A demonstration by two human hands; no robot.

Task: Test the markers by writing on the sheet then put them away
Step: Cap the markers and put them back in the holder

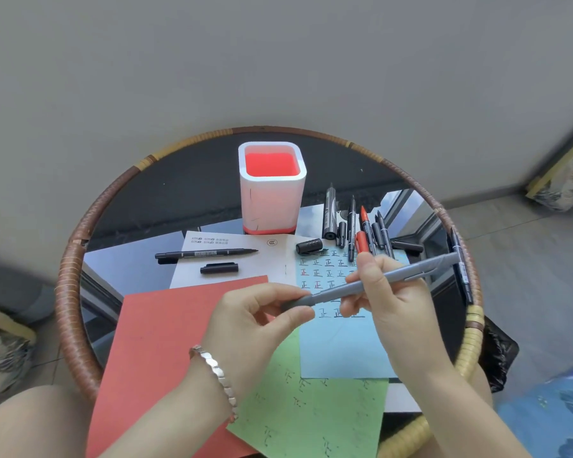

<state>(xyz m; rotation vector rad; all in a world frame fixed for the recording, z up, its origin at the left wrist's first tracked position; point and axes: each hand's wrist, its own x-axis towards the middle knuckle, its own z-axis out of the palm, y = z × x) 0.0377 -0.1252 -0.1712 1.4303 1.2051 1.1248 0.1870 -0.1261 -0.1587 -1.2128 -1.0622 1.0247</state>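
A long grey marker is held level above the light blue sheet, which carries rows of written characters. My right hand grips the marker's barrel. My left hand pinches its dark left end between thumb and forefinger. A white pen holder with a red inside stands at the back of the table. On the white sheet lie an uncapped black marker and its loose cap.
Several black and red markers and loose caps lie in a cluster right of the holder. One black marker rests by the table's right rim. A red sheet and a green sheet overlap near me on the round rattan-rimmed table.
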